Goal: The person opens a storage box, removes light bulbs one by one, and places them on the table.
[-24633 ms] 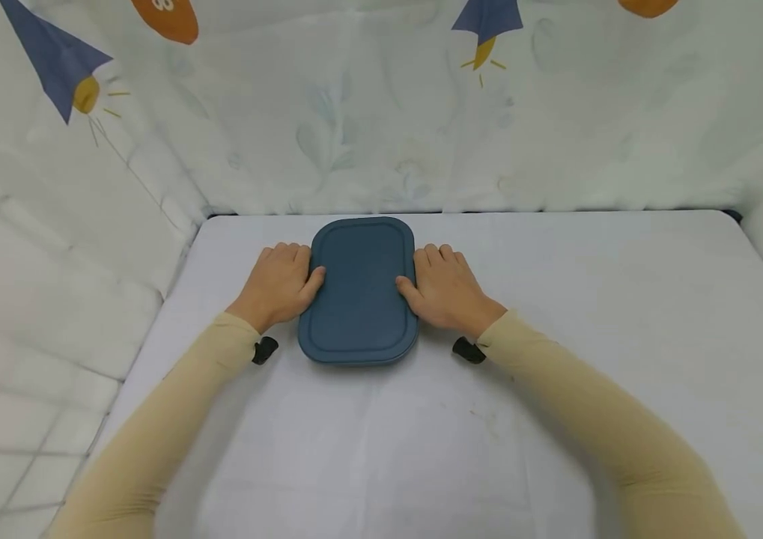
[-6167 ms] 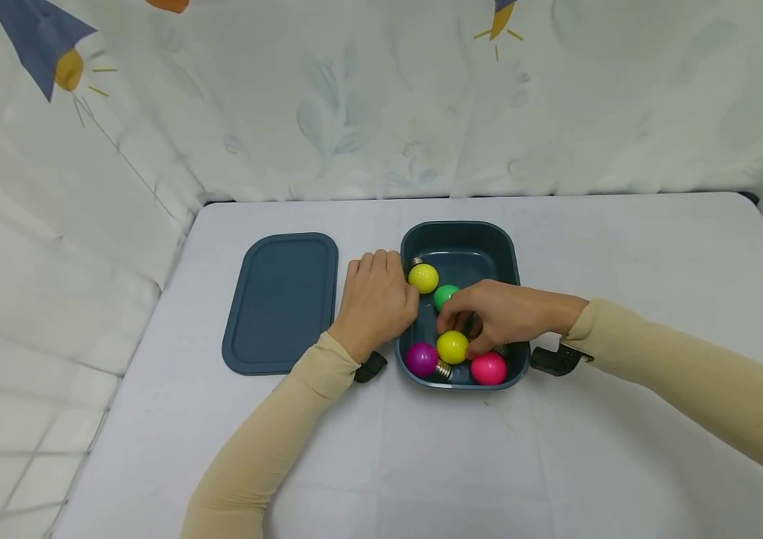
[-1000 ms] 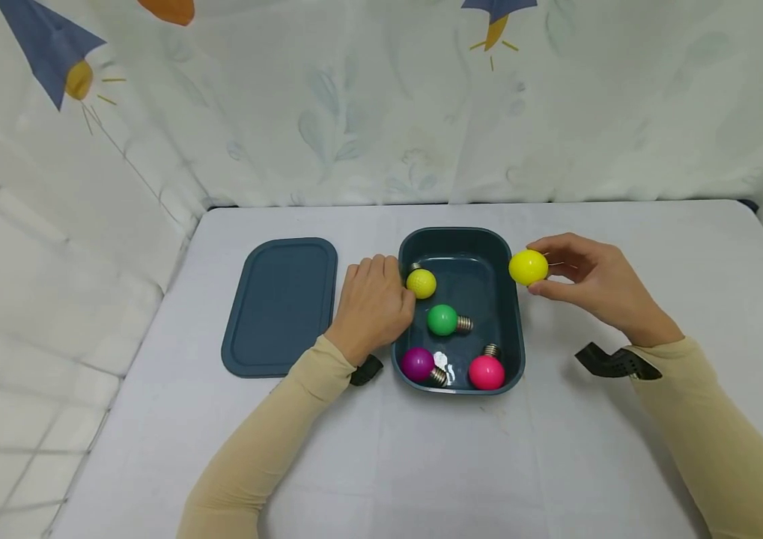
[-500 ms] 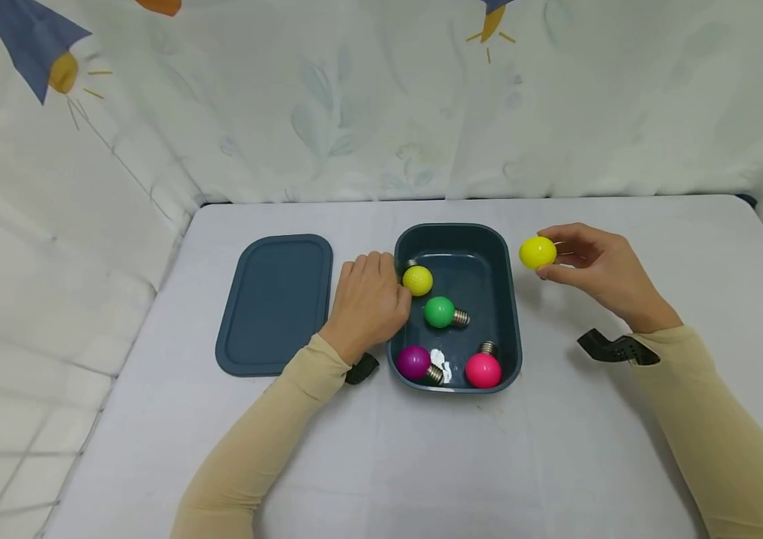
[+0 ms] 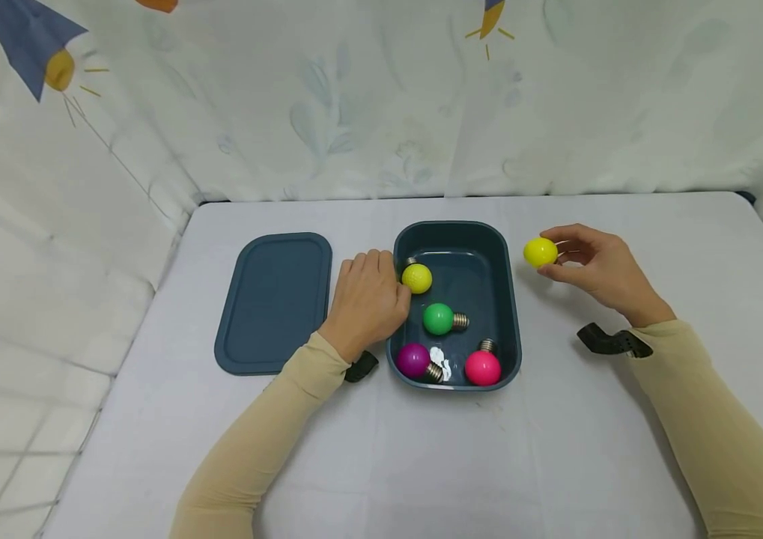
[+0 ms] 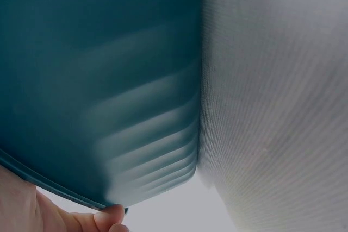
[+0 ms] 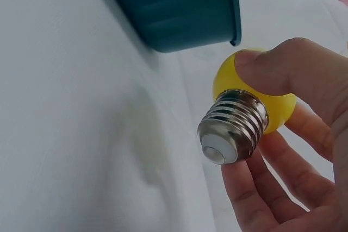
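A dark blue box (image 5: pixel 469 273) stands on the white tablecloth (image 5: pixel 442 457), and its inside is seen from above. The left hand (image 5: pixel 368 299) holds this box by its left edge; its fingers are bent on the outer side, and the thumb lies over the edge. The right hand (image 5: pixel 597 266) is to the right of the box, toward its far end. This hand is partly closed and pinches a smooth yellow bulb (image 5: pixel 540 252) between thumb and fingers. The bulb is in the air, near the box but apart from it, and its metal screw base (image 7: pixel 231 126) is uncovered.

Four bulbs lie inside the box. A textured yellow bulb (image 5: pixel 417 279) is by the left wall, just beside the left thumb; whether they touch, one cannot tell. A green bulb (image 5: pixel 438 319) lies near the middle, with its base to the right. A purple bulb (image 5: pixel 413 361) is in the near left corner, and a pink bulb (image 5: pixel 483 368) in the near right corner. To the left of the box, a flat blue lid (image 5: pixel 275 303) lies.
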`<state>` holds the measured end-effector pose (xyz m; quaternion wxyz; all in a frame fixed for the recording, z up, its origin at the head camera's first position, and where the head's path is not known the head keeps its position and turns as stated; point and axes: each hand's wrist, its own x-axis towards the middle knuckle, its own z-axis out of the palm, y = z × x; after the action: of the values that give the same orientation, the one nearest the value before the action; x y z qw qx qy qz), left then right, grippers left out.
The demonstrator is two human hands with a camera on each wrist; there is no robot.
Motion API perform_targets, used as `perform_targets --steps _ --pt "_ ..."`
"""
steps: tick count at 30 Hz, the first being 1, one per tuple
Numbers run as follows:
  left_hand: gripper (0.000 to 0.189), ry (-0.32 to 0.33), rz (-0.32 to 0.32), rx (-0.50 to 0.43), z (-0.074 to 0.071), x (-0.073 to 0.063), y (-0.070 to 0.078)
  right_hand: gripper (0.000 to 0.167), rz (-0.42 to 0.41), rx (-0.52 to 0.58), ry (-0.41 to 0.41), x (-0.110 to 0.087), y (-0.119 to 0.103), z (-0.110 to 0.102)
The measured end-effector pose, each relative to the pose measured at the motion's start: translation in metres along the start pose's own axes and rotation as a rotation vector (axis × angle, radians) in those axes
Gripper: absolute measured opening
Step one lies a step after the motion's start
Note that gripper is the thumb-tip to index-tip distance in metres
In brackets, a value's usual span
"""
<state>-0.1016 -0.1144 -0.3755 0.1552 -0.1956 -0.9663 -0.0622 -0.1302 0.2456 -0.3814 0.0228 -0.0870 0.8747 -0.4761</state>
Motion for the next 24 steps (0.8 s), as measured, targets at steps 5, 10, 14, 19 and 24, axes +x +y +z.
perform_targets --steps 5,10,14,19,24 --pt "0.020 -0.005 -0.001 -0.005 0.000 0.000 0.000 0.052 0.008 -0.035 0.011 0.001 0.004 -0.001" --pt "0.020 -0.017 -0.007 -0.013 -0.001 0.000 0.000 0.053 0.036 -0.075 0.017 0.003 0.008 -0.001" --pt "0.020 -0.024 -0.021 -0.017 -0.002 -0.002 -0.001 0.054 0.060 -0.114 -0.005 0.006 0.012 0.000" --pt "0.020 -0.016 -0.016 -0.024 -0.003 -0.002 -0.001 0.054 0.081 -0.140 -0.027 0.006 0.013 0.002" --pt "0.019 -0.013 -0.019 -0.023 -0.004 -0.004 -0.002 0.053 0.083 -0.126 -0.047 0.007 0.012 0.005"
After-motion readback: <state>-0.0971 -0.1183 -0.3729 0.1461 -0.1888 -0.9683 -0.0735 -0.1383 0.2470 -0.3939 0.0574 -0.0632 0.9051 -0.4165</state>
